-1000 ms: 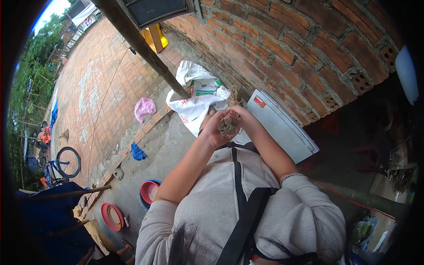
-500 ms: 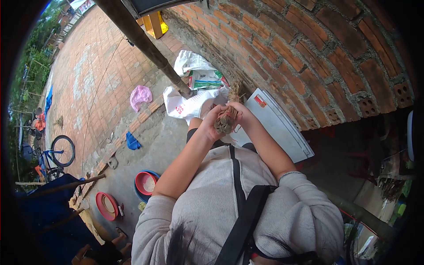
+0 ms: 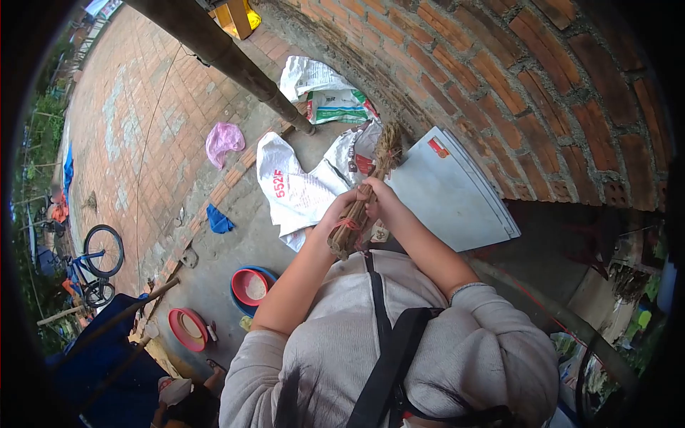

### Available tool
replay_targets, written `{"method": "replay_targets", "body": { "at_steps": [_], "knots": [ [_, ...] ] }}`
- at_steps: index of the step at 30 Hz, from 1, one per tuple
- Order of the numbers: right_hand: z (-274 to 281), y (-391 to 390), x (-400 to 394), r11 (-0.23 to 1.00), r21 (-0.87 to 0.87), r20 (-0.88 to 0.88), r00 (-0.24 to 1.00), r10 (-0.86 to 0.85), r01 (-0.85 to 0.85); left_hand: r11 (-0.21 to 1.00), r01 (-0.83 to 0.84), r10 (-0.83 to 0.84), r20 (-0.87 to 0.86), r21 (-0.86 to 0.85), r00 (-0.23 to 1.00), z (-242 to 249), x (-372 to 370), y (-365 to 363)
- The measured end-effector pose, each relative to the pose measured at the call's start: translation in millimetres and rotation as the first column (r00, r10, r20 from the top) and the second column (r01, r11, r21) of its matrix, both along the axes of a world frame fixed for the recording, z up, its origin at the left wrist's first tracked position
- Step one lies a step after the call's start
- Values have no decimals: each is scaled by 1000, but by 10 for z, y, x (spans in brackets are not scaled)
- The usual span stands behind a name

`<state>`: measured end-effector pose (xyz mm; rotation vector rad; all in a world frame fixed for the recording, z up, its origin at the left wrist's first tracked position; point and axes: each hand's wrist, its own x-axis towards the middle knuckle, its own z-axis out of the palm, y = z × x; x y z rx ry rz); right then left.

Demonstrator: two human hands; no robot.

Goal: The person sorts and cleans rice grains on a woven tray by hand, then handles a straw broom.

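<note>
Nearest the camera: your grey top and a black strap [image 3: 389,342] running diagonally across it. Both forearms reach forward and meet in front of the chest.

Your left hand [image 3: 339,214] is closed round the lower part of a bundle of brown stalks [image 3: 354,217], fingers curled tight, no gap showing. Red twine binds the bundle just at that grip. The cut end of the stalks sticks out below the hand, toward your chest.

Your right hand [image 3: 377,201] is closed on the same bundle just above the left, the two hands touching. How far its fingers wrap cannot be told; the back of the hand faces the camera. A thin bracelet sits on that forearm near the sleeve.

The bundle tilts up and away from you; its frayed top [image 3: 389,143] lies over the edge of a white woven sack [image 3: 296,192] on the ground, printed with red figures.

Right of the hands, a grey flat panel [image 3: 449,192] leans at the foot of the brick wall [image 3: 499,64].

Lower left, on the concrete: a red-and-blue basin [image 3: 251,287] and a red basin [image 3: 187,328], near each other.

Farther: blue cloth [image 3: 219,221], pink bag [image 3: 223,139], a slanting dark post [image 3: 235,60], a second printed sack [image 3: 335,107] against the wall. Bicycle [image 3: 100,257] at the far left, on the brick paving.
</note>
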<state>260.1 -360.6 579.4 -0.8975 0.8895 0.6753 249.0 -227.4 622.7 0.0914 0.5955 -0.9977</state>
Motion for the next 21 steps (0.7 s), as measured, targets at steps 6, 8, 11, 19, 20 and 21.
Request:
{"method": "replay_targets", "body": {
  "at_steps": [6, 8, 11, 19, 20, 21],
  "knots": [
    [-385, 410, 406, 992, -118, -101, 993, -55, 43, 979, 91, -102, -51, -184, 993, -500, 423, 453],
    [-954, 549, 527, 992, -108, -122, 991, 48, -62, 994, 104, -105, 55, 21, 993, -961, 526, 603],
    [-1518, 898, 691, 846, -112, -238, 840, 487, -522, 972, -234, 230, -138, -11, 963, -1290, 351, 823],
    [-837, 2378, 176, 651, -234, -149, 688, 710, -722, 865, -465, 501, -255, 189, 827, -733, -547, 1794],
    [-834, 2428, 108, 638, -223, -123, 670, 732, -737, 838, -494, 540, -218, 231, 813, -618, -615, 1775],
    [-667, 2402, 61, 630, -210, -80, 655, 751, -748, 807, -525, 578, -179, 270, 796, -490, -688, 1724]
  ]
}}
